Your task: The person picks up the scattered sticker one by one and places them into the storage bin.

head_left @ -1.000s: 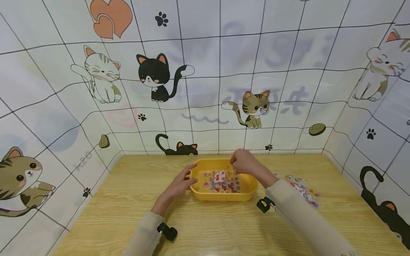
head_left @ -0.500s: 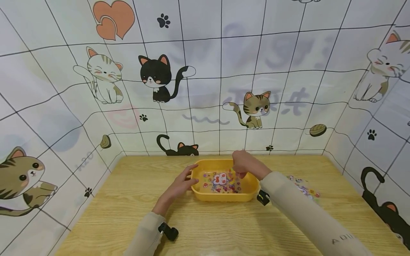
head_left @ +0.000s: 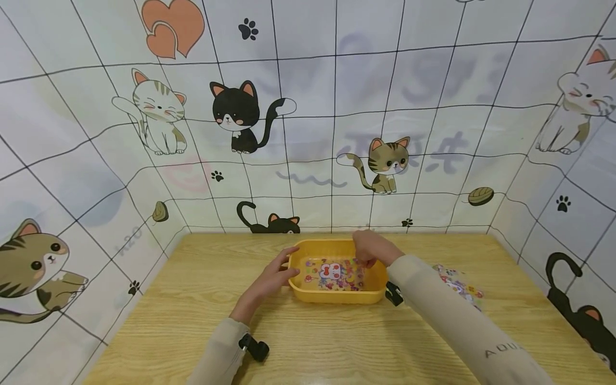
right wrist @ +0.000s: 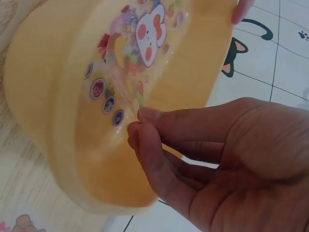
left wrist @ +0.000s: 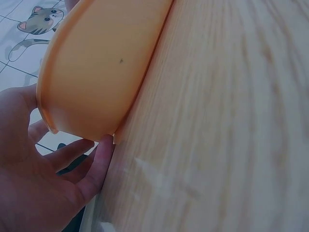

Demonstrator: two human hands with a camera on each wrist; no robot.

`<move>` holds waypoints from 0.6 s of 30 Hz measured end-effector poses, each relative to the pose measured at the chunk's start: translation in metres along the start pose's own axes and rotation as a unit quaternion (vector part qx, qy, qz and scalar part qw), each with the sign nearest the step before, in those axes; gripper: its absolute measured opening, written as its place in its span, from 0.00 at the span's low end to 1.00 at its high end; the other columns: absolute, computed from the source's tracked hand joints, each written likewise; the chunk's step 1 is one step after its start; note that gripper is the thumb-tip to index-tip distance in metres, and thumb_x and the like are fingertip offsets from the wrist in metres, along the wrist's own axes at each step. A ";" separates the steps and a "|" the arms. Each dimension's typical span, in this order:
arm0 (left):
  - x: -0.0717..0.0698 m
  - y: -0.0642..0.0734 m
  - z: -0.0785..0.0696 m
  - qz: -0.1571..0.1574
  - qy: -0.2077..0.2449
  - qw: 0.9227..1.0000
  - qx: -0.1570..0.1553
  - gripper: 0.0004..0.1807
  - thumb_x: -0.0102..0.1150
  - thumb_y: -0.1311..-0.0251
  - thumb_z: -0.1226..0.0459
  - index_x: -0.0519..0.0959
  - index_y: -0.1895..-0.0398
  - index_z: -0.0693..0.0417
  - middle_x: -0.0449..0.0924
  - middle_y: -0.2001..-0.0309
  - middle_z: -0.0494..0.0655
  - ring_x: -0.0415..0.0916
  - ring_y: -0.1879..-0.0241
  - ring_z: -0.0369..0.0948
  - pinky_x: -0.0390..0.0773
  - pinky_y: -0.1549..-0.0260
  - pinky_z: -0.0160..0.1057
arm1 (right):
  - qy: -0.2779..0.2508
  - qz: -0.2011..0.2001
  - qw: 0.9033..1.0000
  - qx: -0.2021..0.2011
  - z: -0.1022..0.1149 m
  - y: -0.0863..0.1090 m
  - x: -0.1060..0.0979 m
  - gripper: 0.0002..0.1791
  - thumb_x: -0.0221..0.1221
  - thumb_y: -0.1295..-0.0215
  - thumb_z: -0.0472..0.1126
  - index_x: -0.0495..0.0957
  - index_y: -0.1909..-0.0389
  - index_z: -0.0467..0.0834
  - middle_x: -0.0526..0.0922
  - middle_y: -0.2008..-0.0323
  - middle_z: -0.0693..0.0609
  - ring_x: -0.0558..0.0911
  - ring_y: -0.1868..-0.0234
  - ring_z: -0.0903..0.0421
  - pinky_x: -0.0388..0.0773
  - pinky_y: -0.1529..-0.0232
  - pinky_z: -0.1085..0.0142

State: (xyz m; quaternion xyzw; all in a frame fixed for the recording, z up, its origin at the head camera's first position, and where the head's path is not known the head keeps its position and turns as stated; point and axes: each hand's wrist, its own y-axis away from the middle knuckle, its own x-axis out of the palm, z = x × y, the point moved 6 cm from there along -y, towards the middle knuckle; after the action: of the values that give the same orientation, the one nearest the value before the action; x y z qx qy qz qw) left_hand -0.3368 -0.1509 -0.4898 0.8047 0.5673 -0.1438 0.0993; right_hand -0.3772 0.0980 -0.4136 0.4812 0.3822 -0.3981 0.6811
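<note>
A yellow plastic basin (head_left: 332, 297) stands on the wooden table. My left hand (head_left: 268, 279) holds its left end, the thumb over the rim and fingertips against the outer wall, as the left wrist view shows too. Inside lies a clear sticker sheet (head_left: 331, 271) printed with a white bunny head and small colourful motifs. My right hand (head_left: 375, 248) reaches over the basin's right part. In the right wrist view, thumb and forefinger pinch a thin transparent edge of the sheet (right wrist: 152, 38). Whether this edge belongs to a separate film layer, I cannot tell.
Right of the basin, partly behind the right sleeve, lies another pile of clear colourful stickers (head_left: 459, 286). A tiled-pattern cloth with cartoon cats (head_left: 332, 133) surrounds the wooden table (head_left: 308, 342) at the back and sides.
My right hand has shifted slightly right and lower over the basin, still pinching. The bunny sheet now shows flatter and fuller. The left hand keeps its hold on the rim.
</note>
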 end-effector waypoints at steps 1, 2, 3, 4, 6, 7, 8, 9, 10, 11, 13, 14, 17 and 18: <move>0.000 0.000 0.000 0.000 0.001 1.000 0.000 0.34 0.56 0.26 0.62 0.60 0.20 0.37 0.62 0.24 0.62 0.73 0.34 0.57 0.86 0.49 0.49 | -0.002 0.000 1.000 0.001 -0.002 -0.001 0.001 0.11 0.62 0.40 0.23 0.76 0.57 0.34 0.70 0.82 0.49 0.70 0.86 0.60 0.67 0.84 0.71; 0.000 0.000 -0.001 0.001 0.002 1.000 0.001 0.34 0.56 0.26 0.62 0.61 0.20 0.37 0.62 0.24 0.62 0.73 0.33 0.58 0.86 0.49 0.49 | -0.007 0.001 1.000 0.001 -0.003 -0.001 0.001 0.12 0.61 0.40 0.22 0.76 0.57 0.34 0.67 0.83 0.50 0.67 0.86 0.60 0.64 0.84 0.71; 0.000 0.000 -0.001 0.001 0.002 1.000 0.000 0.34 0.56 0.26 0.62 0.61 0.20 0.37 0.61 0.23 0.62 0.72 0.33 0.58 0.86 0.49 0.49 | -0.008 0.000 1.000 0.000 -0.004 -0.001 0.002 0.11 0.59 0.41 0.21 0.76 0.59 0.34 0.66 0.85 0.50 0.66 0.86 0.60 0.62 0.84 0.70; 0.000 0.000 -0.001 0.001 0.002 1.000 0.000 0.34 0.56 0.26 0.62 0.60 0.20 0.37 0.61 0.23 0.62 0.72 0.33 0.58 0.86 0.49 0.49 | -0.012 -0.001 1.000 0.000 -0.006 -0.001 0.003 0.10 0.58 0.42 0.21 0.76 0.61 0.34 0.66 0.86 0.51 0.66 0.86 0.60 0.62 0.84 0.70; 0.000 0.000 -0.001 0.001 0.001 1.000 -0.001 0.34 0.56 0.26 0.61 0.60 0.20 0.36 0.61 0.23 0.61 0.72 0.32 0.58 0.86 0.48 0.49 | -0.020 -0.003 1.000 0.005 -0.009 -0.001 0.004 0.09 0.59 0.44 0.20 0.77 0.66 0.34 0.65 0.85 0.51 0.67 0.86 0.59 0.64 0.85 0.70; 0.000 0.000 0.000 0.001 0.000 1.000 -0.001 0.34 0.57 0.26 0.61 0.60 0.20 0.36 0.61 0.23 0.61 0.72 0.32 0.58 0.86 0.48 0.49 | -0.025 -0.003 1.000 0.008 -0.011 -0.001 0.006 0.08 0.61 0.44 0.21 0.77 0.68 0.35 0.68 0.84 0.50 0.68 0.86 0.59 0.67 0.84 0.70; 0.000 0.000 0.000 0.002 0.000 1.000 -0.002 0.34 0.57 0.26 0.61 0.60 0.20 0.36 0.61 0.23 0.61 0.72 0.32 0.58 0.86 0.48 0.49 | -0.027 -0.003 1.000 0.009 -0.012 -0.001 0.007 0.08 0.63 0.44 0.21 0.77 0.69 0.35 0.71 0.83 0.49 0.71 0.85 0.58 0.71 0.84 0.70; 0.000 0.000 0.000 0.002 0.000 1.000 -0.002 0.34 0.57 0.26 0.61 0.60 0.20 0.36 0.61 0.23 0.61 0.72 0.32 0.58 0.86 0.48 0.49 | -0.028 -0.004 1.000 0.009 -0.013 -0.001 0.008 0.07 0.63 0.43 0.22 0.77 0.71 0.36 0.74 0.81 0.48 0.73 0.85 0.57 0.74 0.83 0.70; 0.000 0.000 0.000 0.002 0.000 1.000 0.000 0.34 0.57 0.26 0.61 0.60 0.20 0.37 0.61 0.23 0.61 0.72 0.32 0.58 0.86 0.48 0.49 | -0.030 -0.003 0.999 0.011 -0.014 -0.002 0.009 0.06 0.64 0.42 0.23 0.78 0.71 0.36 0.76 0.80 0.47 0.74 0.84 0.57 0.76 0.82 0.69; 0.000 0.000 0.001 0.002 0.000 1.000 0.000 0.34 0.57 0.26 0.61 0.60 0.20 0.37 0.61 0.23 0.61 0.72 0.32 0.59 0.86 0.48 0.49 | -0.030 -0.003 0.999 0.011 -0.014 -0.003 0.010 0.05 0.64 0.40 0.24 0.79 0.71 0.36 0.77 0.79 0.46 0.75 0.84 0.57 0.76 0.82 0.69; 0.000 0.000 0.001 0.002 -0.001 1.000 0.000 0.34 0.57 0.26 0.61 0.60 0.20 0.37 0.62 0.24 0.62 0.72 0.33 0.59 0.86 0.48 0.50 | -0.027 -0.003 1.000 0.005 -0.014 -0.004 0.012 0.05 0.61 0.36 0.27 0.80 0.72 0.36 0.77 0.79 0.47 0.75 0.84 0.56 0.76 0.83 0.69; 0.000 0.000 0.001 0.001 -0.001 1.000 0.001 0.34 0.57 0.26 0.61 0.60 0.20 0.38 0.62 0.24 0.62 0.72 0.33 0.59 0.86 0.48 0.50 | -0.024 -0.002 1.000 0.000 -0.013 -0.005 0.012 0.07 0.59 0.34 0.27 0.80 0.72 0.36 0.77 0.80 0.47 0.74 0.85 0.57 0.74 0.84 0.69; 0.000 0.000 0.000 0.001 -0.003 1.000 0.001 0.34 0.57 0.26 0.61 0.60 0.20 0.38 0.63 0.24 0.62 0.73 0.33 0.58 0.86 0.48 0.50 | -0.016 0.001 1.000 -0.005 -0.011 -0.007 0.014 0.12 0.55 0.34 0.27 0.83 0.75 0.35 0.75 0.83 0.48 0.70 0.87 0.57 0.68 0.86 0.69; 0.000 0.000 0.000 0.001 -0.003 1.000 0.001 0.34 0.57 0.26 0.61 0.60 0.20 0.39 0.63 0.24 0.62 0.73 0.33 0.58 0.86 0.48 0.50 | -0.015 0.005 1.000 -0.005 -0.010 -0.007 0.014 0.11 0.55 0.35 0.27 0.83 0.75 0.36 0.75 0.83 0.48 0.70 0.87 0.57 0.67 0.86 0.69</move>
State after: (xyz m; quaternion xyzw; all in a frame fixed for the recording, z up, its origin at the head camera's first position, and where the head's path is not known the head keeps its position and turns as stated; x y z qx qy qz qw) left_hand -0.3367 -0.1507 -0.4894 0.8052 0.5658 -0.1467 0.1003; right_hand -0.3796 0.1041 -0.4314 0.4736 0.3716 -0.3998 0.6912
